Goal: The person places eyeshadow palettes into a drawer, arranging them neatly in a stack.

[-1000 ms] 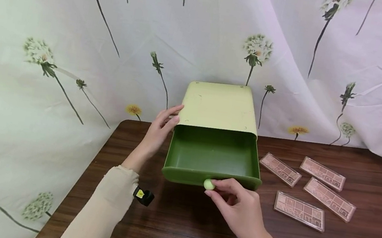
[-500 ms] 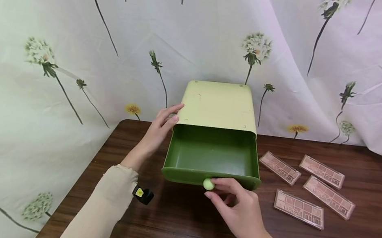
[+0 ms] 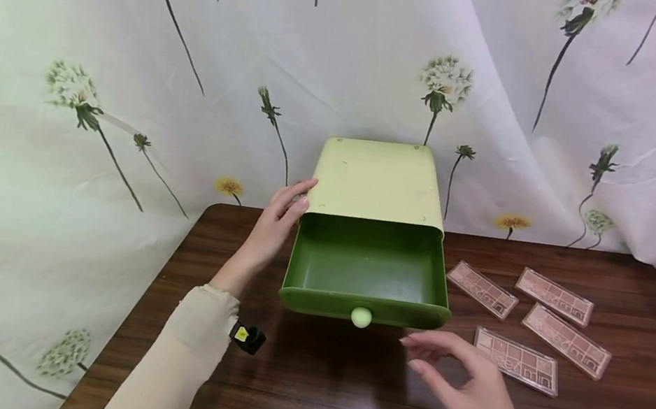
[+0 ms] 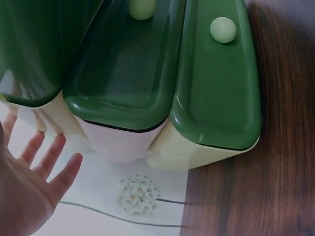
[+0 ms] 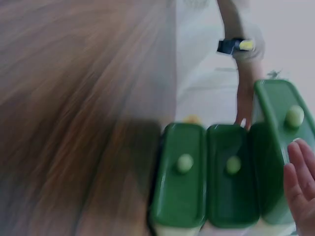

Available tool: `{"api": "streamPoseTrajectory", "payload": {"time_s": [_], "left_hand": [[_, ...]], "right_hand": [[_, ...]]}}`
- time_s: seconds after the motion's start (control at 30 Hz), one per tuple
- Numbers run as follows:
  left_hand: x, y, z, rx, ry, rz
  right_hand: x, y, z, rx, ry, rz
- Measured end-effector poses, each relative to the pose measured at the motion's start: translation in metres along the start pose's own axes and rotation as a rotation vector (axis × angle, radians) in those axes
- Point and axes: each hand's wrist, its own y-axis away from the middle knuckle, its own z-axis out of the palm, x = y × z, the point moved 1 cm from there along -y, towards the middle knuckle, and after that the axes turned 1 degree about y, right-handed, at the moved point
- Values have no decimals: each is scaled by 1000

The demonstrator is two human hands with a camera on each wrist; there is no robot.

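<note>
A small cabinet with a pale yellow top (image 3: 377,180) stands near the back of the table. Its top green drawer (image 3: 369,267) is pulled out, and nothing lies inside; a pale green knob (image 3: 360,317) sits on its front. My left hand (image 3: 268,227) rests against the cabinet's left side with extended fingers. My right hand (image 3: 475,389) is right of the knob, apart from it, thumb and fingers parted around nothing. Beside it lies the nearest eyeshadow palette (image 3: 523,366), partly covered by the hand in the head view.
More eyeshadow palettes lie to the right of the cabinet, one (image 3: 482,290) close to the drawer. Below the pulled-out drawer, two closed drawers (image 4: 221,88) show in the left wrist view. A flower-print cloth (image 3: 226,76) hangs behind the dark wooden table (image 3: 305,399).
My right hand has let go of the knob and moved right, towards the nearest palette. The left hand keeps its place on the cabinet, and the drawer stays pulled out.
</note>
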Motion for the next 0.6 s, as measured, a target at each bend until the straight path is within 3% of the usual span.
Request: {"api": "streamPoseTrajectory", "payload": {"time_s": [0.2,0.4,0.6], "left_hand": [[-1,1,-1,1,4,-12],[-1,1,-1,5,14,-17],[-3,2,-1,-4,11,-3]], "right_hand": [[12,18,-28,0,151,80],[28,32,-51,23,204,130],[38,40,-72,16,326,249]]}}
